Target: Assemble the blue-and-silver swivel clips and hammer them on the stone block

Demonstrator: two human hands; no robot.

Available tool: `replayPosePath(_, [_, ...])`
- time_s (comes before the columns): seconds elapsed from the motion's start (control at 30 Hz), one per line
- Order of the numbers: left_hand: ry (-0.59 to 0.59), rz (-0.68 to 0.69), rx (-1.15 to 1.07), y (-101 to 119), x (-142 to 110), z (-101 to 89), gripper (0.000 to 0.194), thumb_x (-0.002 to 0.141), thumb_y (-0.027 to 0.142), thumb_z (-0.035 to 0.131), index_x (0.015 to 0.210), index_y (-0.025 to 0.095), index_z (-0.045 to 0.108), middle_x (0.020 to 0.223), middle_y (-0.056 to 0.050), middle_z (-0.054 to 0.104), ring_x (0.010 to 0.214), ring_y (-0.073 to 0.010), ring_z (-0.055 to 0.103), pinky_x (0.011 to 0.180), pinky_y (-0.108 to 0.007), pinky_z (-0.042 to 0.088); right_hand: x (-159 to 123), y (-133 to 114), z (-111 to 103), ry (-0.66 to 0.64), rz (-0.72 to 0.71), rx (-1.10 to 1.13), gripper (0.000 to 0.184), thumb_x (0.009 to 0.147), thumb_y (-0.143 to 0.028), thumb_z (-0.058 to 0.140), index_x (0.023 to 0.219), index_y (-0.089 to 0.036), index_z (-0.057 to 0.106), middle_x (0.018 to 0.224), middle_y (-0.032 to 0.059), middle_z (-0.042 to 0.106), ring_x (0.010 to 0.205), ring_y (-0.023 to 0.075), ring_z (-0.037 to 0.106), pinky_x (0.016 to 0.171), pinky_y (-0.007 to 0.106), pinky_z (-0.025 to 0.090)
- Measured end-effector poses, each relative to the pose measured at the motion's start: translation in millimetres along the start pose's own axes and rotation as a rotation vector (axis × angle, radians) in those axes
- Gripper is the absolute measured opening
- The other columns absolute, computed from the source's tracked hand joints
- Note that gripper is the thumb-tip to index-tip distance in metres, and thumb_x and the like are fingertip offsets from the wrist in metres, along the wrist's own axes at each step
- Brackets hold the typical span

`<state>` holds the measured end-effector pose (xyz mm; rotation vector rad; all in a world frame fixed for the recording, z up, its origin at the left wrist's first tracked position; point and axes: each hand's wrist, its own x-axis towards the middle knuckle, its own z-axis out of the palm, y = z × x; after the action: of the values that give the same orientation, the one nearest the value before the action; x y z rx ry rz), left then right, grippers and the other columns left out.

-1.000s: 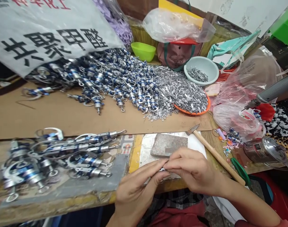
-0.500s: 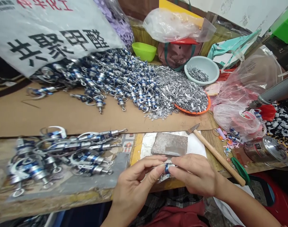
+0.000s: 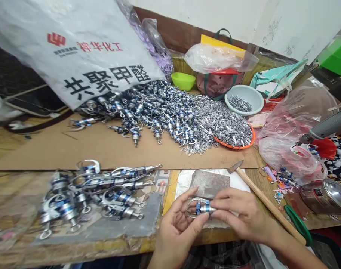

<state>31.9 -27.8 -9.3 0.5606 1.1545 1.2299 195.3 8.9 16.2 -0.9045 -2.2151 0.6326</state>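
Observation:
Between my two hands is a small blue-and-silver metal hook fitting [image 3: 203, 206], held level, with its curved hook pointing left. The fingers and thumb of my left hand [image 3: 178, 227] close around the hook end and the blue body. At the other end, my right hand [image 3: 241, 211] pinches the silver tip between thumb and fingers. Just behind the fitting lies a grey stone block [image 3: 211, 183] on white paper [image 3: 184, 178]. Similar finished-looking fittings [image 3: 117, 194] lie in a loose group to the left on the bench.
A hammer [image 3: 268, 200] lies right of the stone, beside green-handled scissors [image 3: 298, 224]. Behind are a heap of fittings [image 3: 165, 108], small metal plates [image 3: 226, 125] in an orange tray, and a pale bowl [image 3: 258, 101] of pins. An electric screwdriver [image 3: 327, 125] juts in from the right.
The fitting now shows more fully, its hook visible as my left fingers have spread around it. The camera view has shifted, so the bench sits lower and further right.

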Motion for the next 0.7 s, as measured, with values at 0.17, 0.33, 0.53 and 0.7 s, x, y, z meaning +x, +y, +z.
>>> replayPosePath(0.17, [-0.045,-0.025,-0.046,-12.1,8.3,4.3,0.051,0.056,0.025,0.079,0.102,0.015,0.059,0.077,-0.005,0.069,0.072,-0.0149,0.064,0.068,-0.023,0.053,36.3,55.4,-12.7,0.013,0.136,-0.417,0.017,0.087,-0.016,0.050,0.095,-0.016,0.065,0.090,0.0054,0.069,0.083,0.0136,0.063,0.076,0.025,0.050])
replayPosePath(0.33, [-0.055,-0.048,-0.029,-18.4,10.7,5.7,0.043,0.057,0.026,0.077,0.094,0.017,0.056,0.073,-0.003,0.068,0.066,-0.0139,0.063,0.064,-0.023,0.052,71.5,102.0,6.6,-0.201,0.232,-0.704,0.025,0.087,-0.009,0.043,0.103,-0.016,0.061,0.107,0.0087,0.063,0.094,0.0176,0.059,0.080,0.028,0.047])
replayPosePath(0.53, [-0.044,-0.076,-0.069,-22.0,11.1,7.5,0.043,0.056,0.026,0.078,0.089,0.019,0.052,0.070,-0.002,0.068,0.063,-0.0137,0.064,0.062,-0.023,0.051,88.6,108.4,23.4,-0.315,0.214,-0.816,0.026,0.084,-0.001,0.040,0.097,-0.013,0.059,0.100,0.0132,0.062,0.090,0.0218,0.057,0.074,0.030,0.044])
replayPosePath(0.7, [-0.016,-0.074,-0.110,-27.5,12.6,7.8,0.046,0.052,0.026,0.080,0.088,0.019,0.052,0.068,-0.001,0.065,0.062,-0.0140,0.064,0.060,-0.022,0.051,86.8,119.0,16.9,-0.326,0.163,-0.845,0.026,0.084,-0.001,0.040,0.092,-0.015,0.059,0.095,0.0092,0.063,0.087,0.0196,0.056,0.070,0.027,0.041])
